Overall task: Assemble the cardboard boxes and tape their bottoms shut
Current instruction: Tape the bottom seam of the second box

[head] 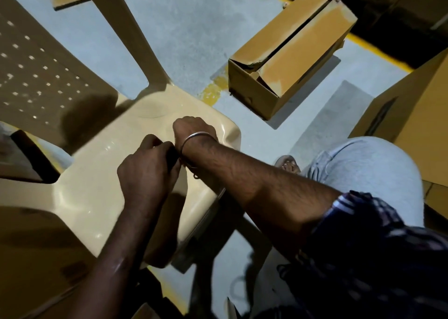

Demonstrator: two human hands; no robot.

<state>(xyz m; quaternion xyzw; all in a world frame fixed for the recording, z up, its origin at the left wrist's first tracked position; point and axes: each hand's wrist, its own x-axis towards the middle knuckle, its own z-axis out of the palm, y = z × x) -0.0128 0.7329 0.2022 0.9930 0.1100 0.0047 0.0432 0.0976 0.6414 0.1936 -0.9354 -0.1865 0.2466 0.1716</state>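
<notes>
Both hands are seen from behind over the seat of a beige plastic chair (101, 187). The left hand (148, 170) is curled, with something dark pinched at its fingertips; what it is cannot be made out. The right hand (194, 129), a metal bangle (194, 136) on its wrist, is bent away, and its fingers are hidden, so its grip cannot be told. A cardboard box (291, 54) is set on the floor (194, 27) beyond the chair's far corner, its flaps folded shut, the seam gaping and one end torn. Another carton (417, 105) is cut off at the right edge.
</notes>
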